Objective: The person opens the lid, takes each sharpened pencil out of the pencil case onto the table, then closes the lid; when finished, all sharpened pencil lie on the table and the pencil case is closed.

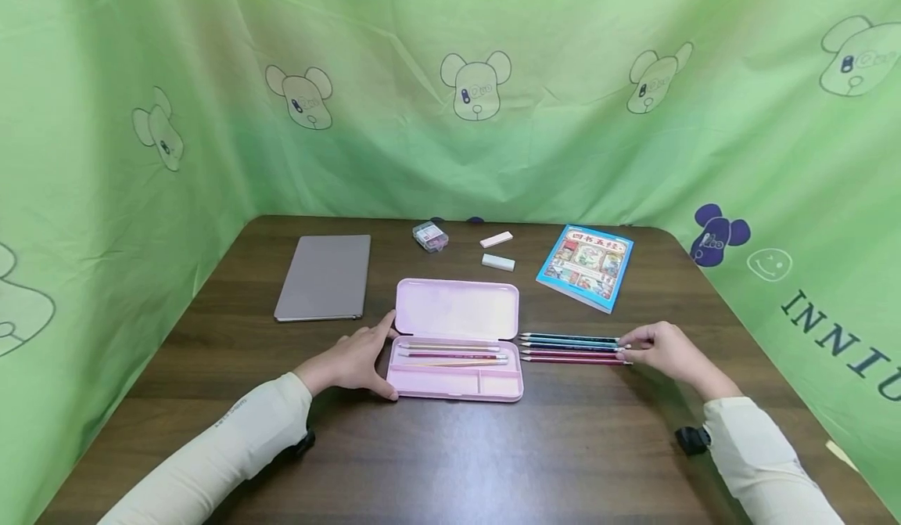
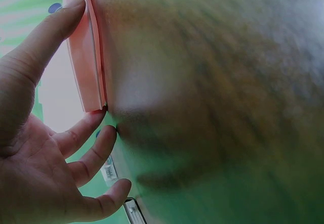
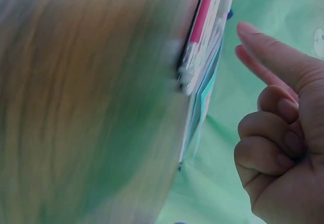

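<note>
Two hands work at once: the left hand (image 1: pixel 355 361) lies with straight fingers against the left end of the pink pencil case (image 1: pixel 456 343), apparently to steady it, while the right hand (image 1: pixel 669 351) reaches its fingertips to the ends of four loose pencils (image 1: pixel 573 348) lying side by side just right of the case (whether they pinch one I cannot tell). Inside the open case lie three pencils (image 1: pixel 452 354); its small front compartments look empty. Farther back on the tabletop (image 1: pixel 493 454) lie a book (image 1: pixel 586 265), two erasers (image 1: pixel 497 250) and a grey tablet (image 1: pixel 325 277).
</note>
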`<state>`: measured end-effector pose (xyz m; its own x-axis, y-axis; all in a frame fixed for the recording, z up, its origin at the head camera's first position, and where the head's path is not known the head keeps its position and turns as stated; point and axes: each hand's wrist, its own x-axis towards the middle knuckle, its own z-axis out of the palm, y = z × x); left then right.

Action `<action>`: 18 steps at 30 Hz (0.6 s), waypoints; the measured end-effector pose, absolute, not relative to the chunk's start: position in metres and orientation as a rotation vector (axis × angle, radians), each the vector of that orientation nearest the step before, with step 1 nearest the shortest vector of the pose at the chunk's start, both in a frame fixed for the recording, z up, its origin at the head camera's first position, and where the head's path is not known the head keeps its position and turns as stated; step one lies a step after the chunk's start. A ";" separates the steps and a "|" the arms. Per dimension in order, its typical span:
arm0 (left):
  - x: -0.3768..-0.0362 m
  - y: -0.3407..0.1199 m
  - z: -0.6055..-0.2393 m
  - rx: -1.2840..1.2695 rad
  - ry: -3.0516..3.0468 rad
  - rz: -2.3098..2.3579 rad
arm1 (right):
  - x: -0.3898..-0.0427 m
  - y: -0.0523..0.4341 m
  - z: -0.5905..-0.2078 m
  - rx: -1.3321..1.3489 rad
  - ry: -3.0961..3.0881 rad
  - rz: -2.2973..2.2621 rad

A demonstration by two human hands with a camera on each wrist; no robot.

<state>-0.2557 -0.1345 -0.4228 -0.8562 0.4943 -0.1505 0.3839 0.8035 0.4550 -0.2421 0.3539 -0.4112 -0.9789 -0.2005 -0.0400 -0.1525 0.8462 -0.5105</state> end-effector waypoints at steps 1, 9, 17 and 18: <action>-0.256 -0.135 -0.423 0.680 2.732 0.604 | -0.242 0.352 -0.410 -0.281 2.913 -0.836; -0.256 -0.135 -0.424 0.669 2.730 0.588 | -0.247 0.334 -0.414 -0.361 2.829 -1.083; -0.256 -0.135 -0.424 0.692 2.740 0.586 | -0.256 0.312 -0.417 -0.425 2.781 -1.170; -0.256 -0.135 -0.424 0.691 2.741 0.586 | -0.257 0.309 -0.417 -0.432 2.773 -1.173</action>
